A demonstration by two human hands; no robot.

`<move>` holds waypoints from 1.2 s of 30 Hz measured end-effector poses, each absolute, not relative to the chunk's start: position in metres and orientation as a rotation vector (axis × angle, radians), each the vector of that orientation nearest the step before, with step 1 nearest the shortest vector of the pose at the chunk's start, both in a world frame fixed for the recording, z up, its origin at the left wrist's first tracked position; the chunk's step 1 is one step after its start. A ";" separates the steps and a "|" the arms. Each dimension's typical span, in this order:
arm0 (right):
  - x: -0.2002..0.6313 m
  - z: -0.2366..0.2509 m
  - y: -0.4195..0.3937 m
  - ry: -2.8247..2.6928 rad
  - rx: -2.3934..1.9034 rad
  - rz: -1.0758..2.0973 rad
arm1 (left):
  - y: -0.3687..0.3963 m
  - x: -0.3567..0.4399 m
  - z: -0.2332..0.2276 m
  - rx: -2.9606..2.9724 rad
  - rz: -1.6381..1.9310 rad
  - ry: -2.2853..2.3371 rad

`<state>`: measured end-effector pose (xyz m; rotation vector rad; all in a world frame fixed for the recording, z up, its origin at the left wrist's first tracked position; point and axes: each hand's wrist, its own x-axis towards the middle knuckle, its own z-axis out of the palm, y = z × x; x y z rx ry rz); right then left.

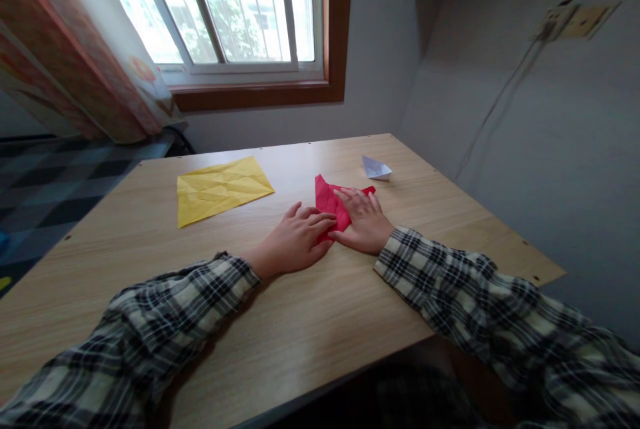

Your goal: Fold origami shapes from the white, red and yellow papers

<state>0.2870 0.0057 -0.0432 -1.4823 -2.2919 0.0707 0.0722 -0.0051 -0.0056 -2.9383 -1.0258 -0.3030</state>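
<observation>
A folded piece of red paper (pixel 326 197) lies on the wooden table in front of me, partly covered by both hands. My left hand (pixel 299 236) rests on its lower left part, fingers stretched out and pointing right. Across the paper's right side lies my right hand (pixel 364 219), flat with its fingers spread. The tip of my right thumb comes close to the left fingers at the paper's lower edge. Creases show in the red sheet, and one pointed corner stands out at its upper left.
A creased yellow sheet of paper (pixel 225 188) lies at the table's back left. Behind my right hand stands a small folded white paper shape (pixel 376 168). The table (pixel 310 322) reaches towards a window (pixel 225 9); a wall socket (pixel 555 22) with a cable is at right.
</observation>
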 end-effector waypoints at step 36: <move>0.332 -0.050 0.052 -1.991 -1.705 -0.049 | -0.007 0.070 -0.004 -2.974 -0.247 -1.036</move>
